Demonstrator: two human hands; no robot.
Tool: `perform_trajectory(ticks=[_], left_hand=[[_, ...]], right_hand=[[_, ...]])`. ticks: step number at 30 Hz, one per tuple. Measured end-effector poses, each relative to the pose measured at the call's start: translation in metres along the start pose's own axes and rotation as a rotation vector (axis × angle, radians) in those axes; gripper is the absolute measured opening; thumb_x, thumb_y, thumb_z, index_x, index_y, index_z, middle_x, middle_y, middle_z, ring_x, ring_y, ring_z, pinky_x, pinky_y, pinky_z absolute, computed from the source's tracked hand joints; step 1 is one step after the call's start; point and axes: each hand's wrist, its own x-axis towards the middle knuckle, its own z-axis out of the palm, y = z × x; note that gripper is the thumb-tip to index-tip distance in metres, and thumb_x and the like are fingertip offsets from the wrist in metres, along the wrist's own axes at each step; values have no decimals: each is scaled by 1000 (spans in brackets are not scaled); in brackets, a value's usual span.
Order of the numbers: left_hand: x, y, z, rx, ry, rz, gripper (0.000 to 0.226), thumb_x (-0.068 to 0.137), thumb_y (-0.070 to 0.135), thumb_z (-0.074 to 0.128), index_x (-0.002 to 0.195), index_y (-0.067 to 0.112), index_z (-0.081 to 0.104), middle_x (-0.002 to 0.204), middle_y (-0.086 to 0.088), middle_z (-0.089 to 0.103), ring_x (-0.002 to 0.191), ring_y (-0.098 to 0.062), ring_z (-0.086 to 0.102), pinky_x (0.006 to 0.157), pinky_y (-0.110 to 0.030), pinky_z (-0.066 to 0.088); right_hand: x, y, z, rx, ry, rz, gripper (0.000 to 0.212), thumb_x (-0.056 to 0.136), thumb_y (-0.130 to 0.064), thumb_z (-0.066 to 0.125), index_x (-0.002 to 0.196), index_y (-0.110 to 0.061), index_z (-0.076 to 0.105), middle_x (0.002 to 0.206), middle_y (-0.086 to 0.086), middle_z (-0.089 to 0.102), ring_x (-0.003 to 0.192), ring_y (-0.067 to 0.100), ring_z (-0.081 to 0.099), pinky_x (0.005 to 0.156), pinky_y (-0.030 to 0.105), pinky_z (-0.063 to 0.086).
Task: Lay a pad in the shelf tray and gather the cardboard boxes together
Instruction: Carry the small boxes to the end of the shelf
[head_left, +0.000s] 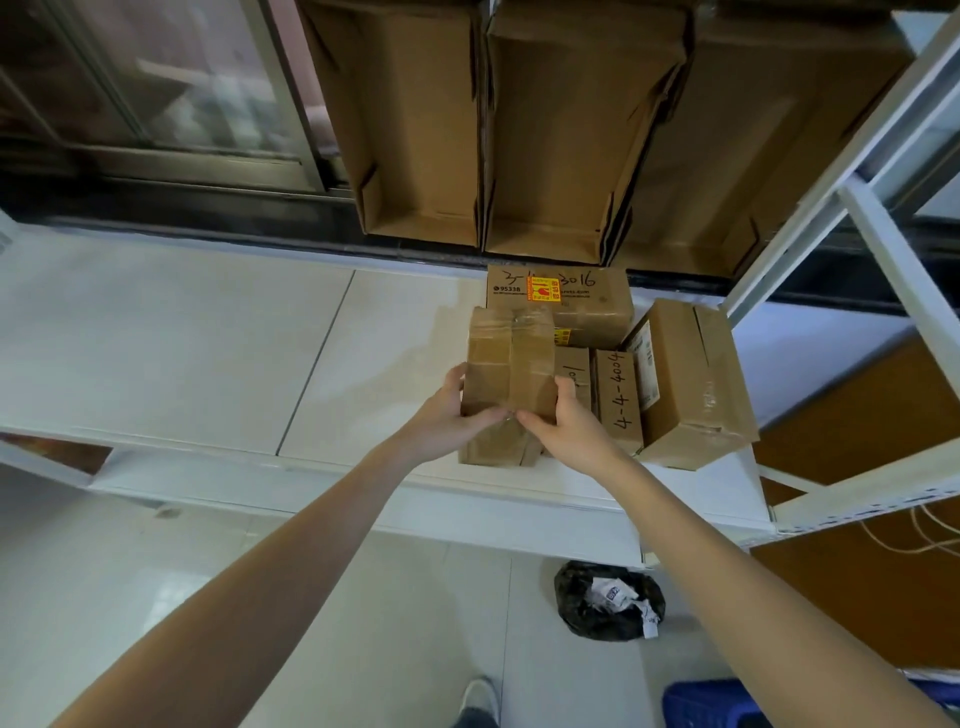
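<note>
Both hands hold one taped box over the white shelf: the left hand grips its near left corner, the right hand grips the near right edge, and the thumbs almost meet on the front face. So each grip is closed around this box, not released. It seems to sit on another box below it, but I cannot tell if it already rests there or is a little lifted.

The other boxes stand close at 3 o'clock from it — a slim box with the number 4-4-4004, then a bigger box that leans. A flat box with a red sticker lies at 12 o'clock. I cannot make out a pad on the shelf.

To do this step well, I think the hands should keep the box level and push it toward 3 o'clock until it touches its neighbour, edges in line. The lower box is near the shelf's front edge — better to press gently, so that nothing slides off
</note>
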Motion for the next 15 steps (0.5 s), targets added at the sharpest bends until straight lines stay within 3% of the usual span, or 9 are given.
perform_trajectory(ticks=[6, 10, 13, 15], left_hand=[[-16, 7, -45, 37, 125, 20, 66, 85, 35, 66, 136, 17, 27, 122, 3, 48, 101, -14, 56, 70, -15, 45], [-35, 3, -83, 87, 186, 35, 64, 84, 36, 66, 134, 18, 29, 119, 3, 48, 96, -12, 56, 63, -15, 44], [-51, -3, -115, 114, 229, 39, 66, 84, 40, 66, 134, 19, 28, 128, 0, 48, 101, -13, 52, 73, -15, 45], [-63, -8, -140, 127, 249, 33, 67, 84, 41, 64, 136, 20, 27, 135, -3, 45, 104, -14, 49, 84, -24, 45]], right_hand=[[-2, -45, 7, 8, 30, -80, 61, 90, -30, 58, 135, -10, 23, 133, 8, 51, 115, 20, 54, 89, 27, 44], [-5, -83, 25, -43, 6, -123, 61, 90, -32, 58, 135, -10, 24, 134, 6, 50, 108, 14, 50, 87, 25, 41], [-6, -114, 47, -72, -1, -158, 60, 90, -32, 58, 135, -11, 26, 134, 5, 48, 103, 10, 45, 86, 24, 41], [-6, -137, 65, -86, -7, -168, 59, 90, -35, 57, 133, -12, 26, 133, 6, 49, 102, 11, 46, 84, 25, 42]])
